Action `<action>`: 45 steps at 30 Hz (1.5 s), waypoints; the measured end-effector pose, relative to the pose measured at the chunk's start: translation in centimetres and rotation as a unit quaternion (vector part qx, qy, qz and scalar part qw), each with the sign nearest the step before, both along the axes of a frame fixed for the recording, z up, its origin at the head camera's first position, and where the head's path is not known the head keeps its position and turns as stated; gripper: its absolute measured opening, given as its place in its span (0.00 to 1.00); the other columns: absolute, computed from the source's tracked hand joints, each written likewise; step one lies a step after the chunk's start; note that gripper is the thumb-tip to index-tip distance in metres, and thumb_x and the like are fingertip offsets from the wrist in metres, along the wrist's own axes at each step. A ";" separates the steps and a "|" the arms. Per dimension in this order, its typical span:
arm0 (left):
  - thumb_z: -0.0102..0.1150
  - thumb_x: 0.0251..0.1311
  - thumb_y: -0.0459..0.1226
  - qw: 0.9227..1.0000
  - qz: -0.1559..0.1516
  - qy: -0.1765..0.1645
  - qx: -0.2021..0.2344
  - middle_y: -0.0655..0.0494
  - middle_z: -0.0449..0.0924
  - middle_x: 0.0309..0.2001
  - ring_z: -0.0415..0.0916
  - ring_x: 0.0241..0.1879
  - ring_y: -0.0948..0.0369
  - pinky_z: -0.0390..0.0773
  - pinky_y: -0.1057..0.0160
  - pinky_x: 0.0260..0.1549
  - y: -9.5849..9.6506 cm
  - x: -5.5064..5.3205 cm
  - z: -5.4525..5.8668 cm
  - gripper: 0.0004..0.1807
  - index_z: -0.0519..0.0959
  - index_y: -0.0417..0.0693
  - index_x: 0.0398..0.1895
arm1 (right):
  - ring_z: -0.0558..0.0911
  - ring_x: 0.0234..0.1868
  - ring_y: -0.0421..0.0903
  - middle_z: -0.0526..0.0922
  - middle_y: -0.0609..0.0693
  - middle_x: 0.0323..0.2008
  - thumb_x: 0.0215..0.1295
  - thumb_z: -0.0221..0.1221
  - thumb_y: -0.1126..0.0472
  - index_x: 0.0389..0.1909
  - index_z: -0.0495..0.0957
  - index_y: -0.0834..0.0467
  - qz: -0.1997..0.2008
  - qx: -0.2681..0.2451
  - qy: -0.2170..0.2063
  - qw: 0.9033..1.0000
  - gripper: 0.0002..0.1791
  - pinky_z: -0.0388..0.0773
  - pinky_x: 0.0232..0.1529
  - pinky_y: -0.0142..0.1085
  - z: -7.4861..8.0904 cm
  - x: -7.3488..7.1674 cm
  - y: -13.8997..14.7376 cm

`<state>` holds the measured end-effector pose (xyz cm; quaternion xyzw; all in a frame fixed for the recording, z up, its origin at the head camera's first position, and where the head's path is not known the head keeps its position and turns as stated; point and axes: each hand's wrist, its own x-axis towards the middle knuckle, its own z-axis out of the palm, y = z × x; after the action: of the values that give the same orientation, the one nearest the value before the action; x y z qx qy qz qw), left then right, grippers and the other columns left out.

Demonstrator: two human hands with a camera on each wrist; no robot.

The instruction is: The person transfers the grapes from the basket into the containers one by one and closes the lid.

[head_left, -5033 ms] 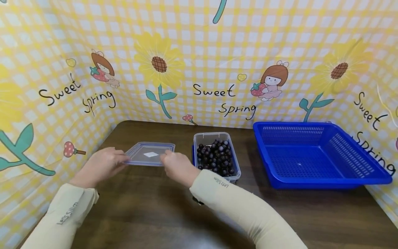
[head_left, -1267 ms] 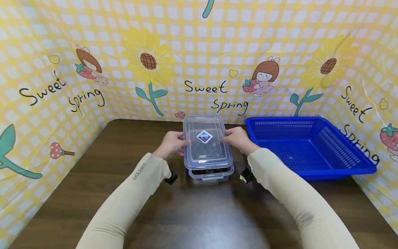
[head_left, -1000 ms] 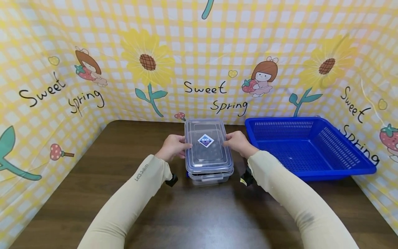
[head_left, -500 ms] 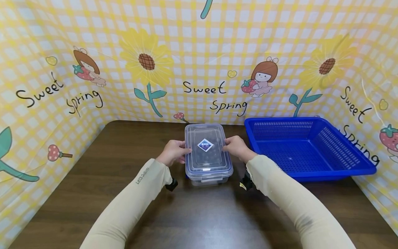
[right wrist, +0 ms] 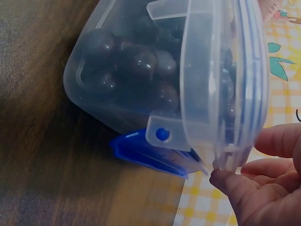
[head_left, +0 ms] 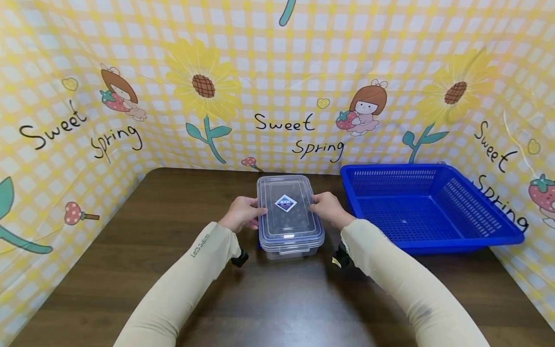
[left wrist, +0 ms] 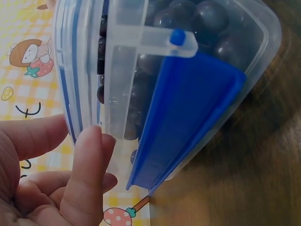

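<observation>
A clear lid [head_left: 299, 222] with a diamond-shaped sticker lies over a clear plastic box [head_left: 298, 254] of dark grapes [right wrist: 141, 61]. My left hand [head_left: 240, 212] pinches the lid's left edge, thumb on top. At the opposite edge, my right hand [head_left: 331, 209] pinches it the same way. Both wrist views show grapes in a narrow gap between lid and box rim. On the box's left side a blue clasp [left wrist: 181, 117] hangs down unlatched; another blue clasp [right wrist: 150, 153] hangs loose on the right side.
A blue plastic basket [head_left: 433, 245] with perforated walls stands to the right, close beside my right hand. Underneath is a brown wooden table [head_left: 277, 303]. A yellow checked cloth [head_left: 277, 72] with flower prints closes off the back and sides.
Five seconds ago both hands held the lid left of the uncovered box. It has since come over the box and been lowered towards the rim, with a slight drop in the last second.
</observation>
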<state>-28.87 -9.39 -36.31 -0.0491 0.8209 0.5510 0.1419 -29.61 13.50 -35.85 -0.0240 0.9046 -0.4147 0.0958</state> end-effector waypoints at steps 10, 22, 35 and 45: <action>0.60 0.63 0.32 1.000 -0.005 -0.019 -0.016 0.42 0.83 0.35 0.74 0.14 0.62 0.78 0.68 0.15 0.0 0.2 -0.2 0.23 0.73 0.33 0.60 | 0.77 0.39 0.50 0.68 0.62 0.64 0.68 0.53 0.70 0.62 0.69 0.71 0.026 0.041 0.010 0.999 0.22 0.79 0.40 0.36 -0.3 0.3 0.0; 0.61 0.62 0.32 0.999 -0.015 -0.001 -0.036 0.43 0.82 0.30 0.73 0.13 0.63 0.77 0.68 0.14 0.6 0.3 -0.3 0.23 0.74 0.31 0.59 | 0.55 0.17 0.42 0.64 0.51 0.22 0.64 0.56 0.72 0.17 0.73 0.66 0.023 0.068 -0.005 0.997 0.15 0.58 0.19 0.30 0.6 0.1 0.1; 0.62 0.61 0.33 0.997 -0.025 -0.018 -0.070 0.43 0.83 0.37 0.75 0.17 0.60 0.80 0.65 0.19 -0.8 -0.1 -0.4 0.25 0.72 0.33 0.61 | 0.79 0.54 0.53 0.76 0.61 0.54 0.62 0.62 0.67 0.54 0.75 0.68 0.034 0.057 0.050 0.997 0.20 0.78 0.50 0.42 -0.8 1.3 0.2; 0.61 0.63 0.34 0.998 -0.029 -0.033 -0.054 0.42 0.83 0.38 0.77 0.21 0.58 0.81 0.62 0.22 -2.1 -0.2 -0.8 0.28 0.67 0.32 0.65 | 0.82 0.45 0.51 0.75 0.60 0.58 0.62 0.64 0.60 0.60 0.73 0.64 0.010 0.017 0.031 0.999 0.26 0.80 0.45 0.42 -1.5 2.1 -0.2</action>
<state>-29.12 -11.44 -37.09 -0.0516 0.8455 0.4993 0.1820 -27.51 13.34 -37.31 -0.0439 0.9137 -0.3975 0.0724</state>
